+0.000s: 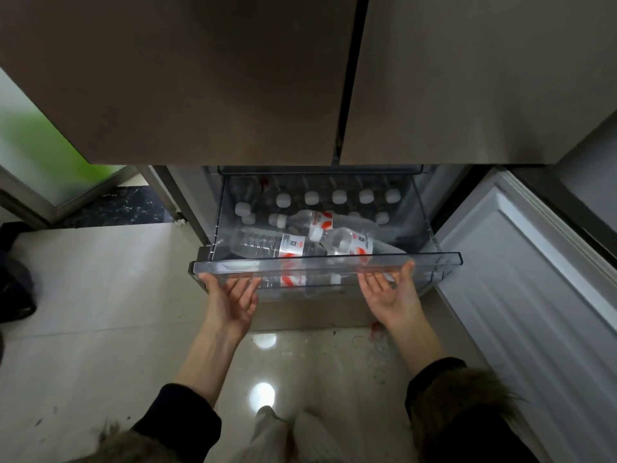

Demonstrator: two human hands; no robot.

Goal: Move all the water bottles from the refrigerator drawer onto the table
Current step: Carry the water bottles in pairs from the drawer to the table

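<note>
Clear plastic forms the refrigerator drawer (325,267), pulled out under the closed brown upper doors (207,78). Both palms face up beneath its front lip: the left hand (232,300) and right hand (389,295) hook their fingers under the edge. Inside, water bottles (270,245) lie on their sides over upright white-capped ones (339,197).
</note>
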